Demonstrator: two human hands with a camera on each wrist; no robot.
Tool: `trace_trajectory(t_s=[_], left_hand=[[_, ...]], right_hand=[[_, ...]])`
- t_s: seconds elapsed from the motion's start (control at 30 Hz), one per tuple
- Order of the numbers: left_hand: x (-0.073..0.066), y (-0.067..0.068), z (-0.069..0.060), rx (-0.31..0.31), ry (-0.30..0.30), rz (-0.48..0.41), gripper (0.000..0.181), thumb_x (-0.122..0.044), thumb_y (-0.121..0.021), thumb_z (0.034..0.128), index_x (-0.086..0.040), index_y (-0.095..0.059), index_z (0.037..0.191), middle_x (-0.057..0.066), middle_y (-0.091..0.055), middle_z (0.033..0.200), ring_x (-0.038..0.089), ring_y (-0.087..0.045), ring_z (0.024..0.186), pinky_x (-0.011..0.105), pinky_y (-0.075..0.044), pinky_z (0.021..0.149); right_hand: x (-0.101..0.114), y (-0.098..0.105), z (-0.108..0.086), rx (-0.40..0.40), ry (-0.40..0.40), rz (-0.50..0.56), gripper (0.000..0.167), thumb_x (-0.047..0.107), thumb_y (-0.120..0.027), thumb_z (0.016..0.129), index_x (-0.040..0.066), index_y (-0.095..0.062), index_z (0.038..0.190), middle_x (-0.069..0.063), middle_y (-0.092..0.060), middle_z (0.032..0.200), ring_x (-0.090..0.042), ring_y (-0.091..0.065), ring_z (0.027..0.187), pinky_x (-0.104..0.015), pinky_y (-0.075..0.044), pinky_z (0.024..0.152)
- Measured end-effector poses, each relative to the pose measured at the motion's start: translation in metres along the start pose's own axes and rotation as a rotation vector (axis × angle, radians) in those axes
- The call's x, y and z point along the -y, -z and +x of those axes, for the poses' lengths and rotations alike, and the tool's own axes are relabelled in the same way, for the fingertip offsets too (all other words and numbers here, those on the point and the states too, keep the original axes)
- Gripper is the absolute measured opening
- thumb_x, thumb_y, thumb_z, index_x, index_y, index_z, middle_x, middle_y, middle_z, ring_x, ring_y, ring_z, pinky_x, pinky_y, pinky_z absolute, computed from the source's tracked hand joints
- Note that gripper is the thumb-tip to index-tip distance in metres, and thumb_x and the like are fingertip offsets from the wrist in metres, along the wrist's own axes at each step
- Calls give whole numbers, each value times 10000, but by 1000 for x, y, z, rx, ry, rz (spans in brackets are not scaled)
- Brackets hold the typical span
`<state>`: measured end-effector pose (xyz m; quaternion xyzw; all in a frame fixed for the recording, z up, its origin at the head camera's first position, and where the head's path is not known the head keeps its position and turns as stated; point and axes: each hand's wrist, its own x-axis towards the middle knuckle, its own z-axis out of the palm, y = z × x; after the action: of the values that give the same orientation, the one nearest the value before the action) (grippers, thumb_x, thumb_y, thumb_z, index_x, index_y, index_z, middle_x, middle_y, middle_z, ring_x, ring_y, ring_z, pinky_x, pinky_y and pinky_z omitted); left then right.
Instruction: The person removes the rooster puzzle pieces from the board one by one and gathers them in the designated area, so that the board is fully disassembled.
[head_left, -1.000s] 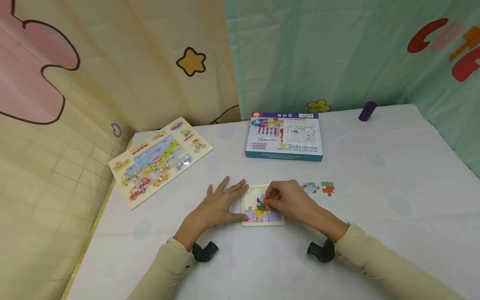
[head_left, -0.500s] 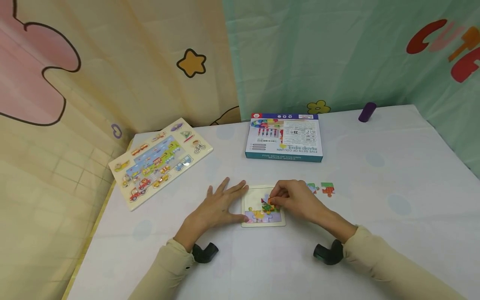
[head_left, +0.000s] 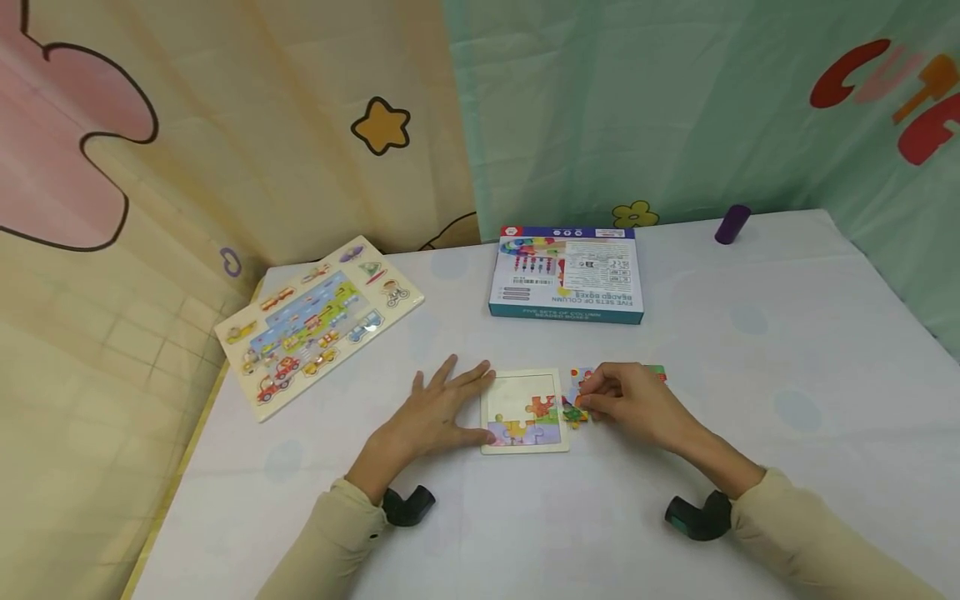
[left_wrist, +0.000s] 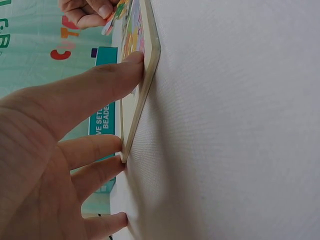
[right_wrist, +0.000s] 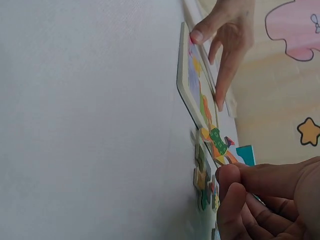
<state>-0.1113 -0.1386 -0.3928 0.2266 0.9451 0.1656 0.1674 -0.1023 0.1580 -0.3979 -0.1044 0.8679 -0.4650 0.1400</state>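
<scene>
While the left hand point(head_left: 431, 417) lay spread and unclenched, thumb on the near left corner of the small puzzle tray point(head_left: 510, 390) and fingertips touching its left side, the right hand point(head_left: 637, 400) had a green-and-orange piece point(right_wrist: 216, 140) pinched, just by the tray's right edge. Tray sat flat on the tabletop point(head_left: 480, 533), between the two hands. Progress-wise, I'd say maybe half done: the near row of purple-and-yellow pieces point(head_left: 525, 432) looked filled in, plus a red-orange piece point(head_left: 542, 407) above it on the right, but the far part was bare. Besides the pinched one, at least a blue piece point(head_left: 580, 377) and a mostly hidden green piece point(head_left: 658, 372) were lying loose near the right hand; couldn't count them all. Further back were a wooden vehicle board point(head_left: 322, 321), a bead-set box point(head_left: 562, 279) and a purple cylinder point(head_left: 732, 225), with curtains point(head_left: 675, 108) behind.
</scene>
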Motion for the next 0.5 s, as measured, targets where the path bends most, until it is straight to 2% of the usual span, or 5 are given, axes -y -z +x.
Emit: trace_trajectory(t_s=[0.27, 0.5], left_hand=[[0, -1, 1, -9, -6, 0, 890, -484, -802, 777, -206, -397, 1519, -89, -272, 1598, 342, -63, 1500, 724, -54, 1093], [-1, 1, 1, -3, -1, -4, 894, -482, -801, 779, -202, -390, 1522, -82, -267, 1600, 347, -60, 1499, 722, -56, 1094]], right_hand=[[-16, 21, -16, -67, -44, -66, 117, 194, -751, 875, 96, -697, 908, 5, -676, 753, -163, -608, 671, -250, -469, 574], [-27, 35, -25, -103, -65, -82, 216, 253, -765, 867, 70, -696, 958, 9, -680, 761, -147, -615, 696, -233, -469, 592]])
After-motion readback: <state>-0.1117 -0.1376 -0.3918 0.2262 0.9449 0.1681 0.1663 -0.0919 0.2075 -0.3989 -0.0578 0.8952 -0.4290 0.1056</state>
